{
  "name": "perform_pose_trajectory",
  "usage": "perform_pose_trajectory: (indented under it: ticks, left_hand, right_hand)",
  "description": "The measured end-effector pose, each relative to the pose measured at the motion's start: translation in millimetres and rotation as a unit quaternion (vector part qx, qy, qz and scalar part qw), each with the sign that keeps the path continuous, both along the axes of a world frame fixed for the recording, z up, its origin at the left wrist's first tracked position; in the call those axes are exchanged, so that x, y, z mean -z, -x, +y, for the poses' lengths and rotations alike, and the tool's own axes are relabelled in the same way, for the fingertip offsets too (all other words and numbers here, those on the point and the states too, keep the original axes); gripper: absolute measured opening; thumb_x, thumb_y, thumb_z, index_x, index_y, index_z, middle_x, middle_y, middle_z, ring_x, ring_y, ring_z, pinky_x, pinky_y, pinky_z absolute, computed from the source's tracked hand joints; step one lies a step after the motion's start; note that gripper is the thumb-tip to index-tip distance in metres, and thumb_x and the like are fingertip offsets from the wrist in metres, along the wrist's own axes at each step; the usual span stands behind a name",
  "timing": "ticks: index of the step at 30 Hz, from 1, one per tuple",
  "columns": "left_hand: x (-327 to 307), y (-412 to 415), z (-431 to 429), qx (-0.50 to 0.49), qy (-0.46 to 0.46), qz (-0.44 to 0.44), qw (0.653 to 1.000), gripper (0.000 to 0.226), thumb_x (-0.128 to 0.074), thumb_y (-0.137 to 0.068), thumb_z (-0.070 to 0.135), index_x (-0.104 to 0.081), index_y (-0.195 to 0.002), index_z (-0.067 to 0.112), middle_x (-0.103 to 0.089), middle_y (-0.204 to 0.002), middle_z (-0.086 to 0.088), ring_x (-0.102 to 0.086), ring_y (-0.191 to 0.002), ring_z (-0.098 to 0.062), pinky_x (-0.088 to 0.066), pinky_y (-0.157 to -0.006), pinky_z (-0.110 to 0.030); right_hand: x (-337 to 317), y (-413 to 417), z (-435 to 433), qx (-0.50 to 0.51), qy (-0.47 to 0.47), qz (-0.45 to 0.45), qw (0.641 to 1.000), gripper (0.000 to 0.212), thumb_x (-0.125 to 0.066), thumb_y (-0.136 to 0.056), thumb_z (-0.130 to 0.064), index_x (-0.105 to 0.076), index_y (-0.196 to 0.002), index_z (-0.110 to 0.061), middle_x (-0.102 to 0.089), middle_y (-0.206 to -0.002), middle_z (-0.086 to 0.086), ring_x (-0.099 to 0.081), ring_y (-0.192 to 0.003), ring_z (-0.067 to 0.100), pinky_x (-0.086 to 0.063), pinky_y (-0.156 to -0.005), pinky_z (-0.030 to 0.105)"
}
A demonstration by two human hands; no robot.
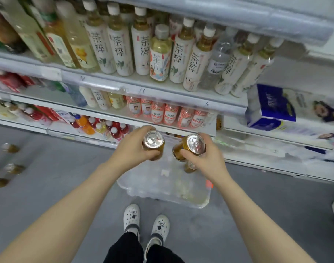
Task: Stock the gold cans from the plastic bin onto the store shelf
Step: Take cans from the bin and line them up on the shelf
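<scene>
At the centre of the frame the person's left hand wraps one gold can, fingers curled round its side, lid up. Just right of it the right hand clasps a second gold can, tilted toward the first and gripped near its rim. Both hang above the clear plastic bin on the floor, in which what looks like one more can remains, though blur makes this unsure. The store shelf lies just beyond. The tilted can, pinched high, could slip or knock its neighbour. The crowded bottles on the lower shelf could topple if cans are pushed in carelessly.
</scene>
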State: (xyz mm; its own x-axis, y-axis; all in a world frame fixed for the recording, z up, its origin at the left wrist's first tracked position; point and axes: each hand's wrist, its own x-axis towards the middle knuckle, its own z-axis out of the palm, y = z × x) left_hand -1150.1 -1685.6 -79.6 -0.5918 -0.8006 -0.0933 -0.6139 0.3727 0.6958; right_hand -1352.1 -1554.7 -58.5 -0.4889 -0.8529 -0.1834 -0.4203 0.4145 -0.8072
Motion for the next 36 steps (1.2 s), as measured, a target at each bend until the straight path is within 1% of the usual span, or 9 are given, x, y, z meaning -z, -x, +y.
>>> perform_pose_trajectory:
  ticks: [3,6,10,13,15,21,24,29,36]
  left_hand:
    - [-45,-6,-6,-0.011,0.031,0.005,0.999,0.071,-0.081,-0.061,0.043,-0.052,-0.124,0.033,-0.063,-0.116,0.012,-0.059,-0.105,-0.012,-0.047,-0.085,-0.030]
    - [-87,-12,-14,-0.016,0.054,0.017,0.998,0.069,-0.082,-0.060,0.044,-0.053,-0.121,0.031,-0.065,-0.112,0.012,-0.061,-0.102,-0.013,-0.050,-0.086,-0.036]
    - [-140,-20,-28,-0.014,0.095,0.031,0.995,0.062,-0.080,-0.059,0.053,-0.054,-0.114,0.037,-0.066,-0.105,0.016,-0.061,-0.098,-0.009,-0.051,-0.086,-0.037]
    - [-183,-22,-45,-0.013,0.116,0.050,0.992,0.066,-0.072,-0.056,0.067,-0.054,-0.113,0.041,-0.065,-0.103,0.021,-0.061,-0.095,-0.006,-0.053,-0.083,-0.036]
    - [-214,-21,-59,-0.007,0.134,0.064,0.989,0.070,-0.070,-0.056,0.070,-0.053,-0.117,0.039,-0.065,-0.105,0.019,-0.061,-0.095,-0.007,-0.053,-0.082,-0.034]
    - [-295,-7,-130,0.004,0.190,0.090,0.978,0.072,-0.073,-0.062,0.067,-0.052,-0.122,0.033,-0.064,-0.108,0.014,-0.061,-0.099,-0.009,-0.053,-0.084,-0.032]
    - [-327,8,-172,0.009,0.211,0.104,0.972,0.071,-0.074,-0.067,0.061,-0.053,-0.127,0.030,-0.063,-0.110,0.013,-0.059,-0.099,-0.009,-0.052,-0.084,-0.030]
    - [-350,42,-245,0.031,0.217,0.077,0.973,0.070,-0.073,-0.070,0.060,-0.053,-0.128,0.027,-0.064,-0.116,0.006,-0.059,-0.100,-0.014,-0.053,-0.080,-0.032]
    - [-331,85,-315,0.072,0.204,0.007,0.976,0.080,-0.074,-0.068,0.059,-0.049,-0.134,0.023,-0.062,-0.124,0.000,-0.057,-0.104,-0.019,-0.049,-0.078,-0.031]
  right_hand:
    - [-42,6,-7,-0.010,0.031,0.043,0.999,0.061,-0.080,-0.066,-0.050,-0.051,-0.117,-0.037,-0.065,-0.108,-0.017,-0.060,-0.101,0.004,-0.047,-0.081,0.023]
    - [-84,9,-15,-0.010,0.068,0.069,0.995,0.060,-0.081,-0.063,-0.051,-0.051,-0.112,-0.036,-0.064,-0.101,-0.022,-0.060,-0.095,-0.003,-0.049,-0.083,0.028]
    - [-137,13,-28,-0.039,0.105,0.088,0.990,0.059,-0.077,-0.063,-0.059,-0.052,-0.111,-0.039,-0.064,-0.103,-0.020,-0.060,-0.097,0.000,-0.053,-0.086,0.035]
    - [-176,15,-41,-0.051,0.131,0.116,0.983,0.060,-0.074,-0.066,-0.062,-0.051,-0.117,-0.039,-0.063,-0.105,-0.022,-0.059,-0.096,-0.003,-0.051,-0.081,0.026]
    - [-201,16,-53,-0.050,0.149,0.134,0.978,0.059,-0.072,-0.068,-0.062,-0.052,-0.118,-0.036,-0.062,-0.104,-0.023,-0.058,-0.093,-0.007,-0.047,-0.077,0.019]
    - [-259,22,-105,-0.026,0.171,0.186,0.967,0.055,-0.072,-0.070,-0.063,-0.056,-0.112,-0.031,-0.066,-0.100,-0.015,-0.060,-0.089,-0.003,-0.045,-0.067,0.019]
    - [-281,24,-135,-0.007,0.181,0.202,0.963,0.058,-0.071,-0.069,-0.062,-0.056,-0.114,-0.028,-0.065,-0.102,-0.012,-0.059,-0.091,-0.001,-0.046,-0.067,0.020]
    - [-305,30,-178,0.033,0.196,0.216,0.956,0.053,-0.073,-0.069,-0.059,-0.057,-0.110,-0.029,-0.064,-0.098,-0.019,-0.058,-0.089,-0.002,-0.046,-0.069,0.020]
    - [-316,43,-223,0.086,0.171,0.230,0.954,0.050,-0.075,-0.070,-0.056,-0.058,-0.109,-0.030,-0.058,-0.092,-0.023,-0.056,-0.088,-0.004,-0.046,-0.072,0.024]
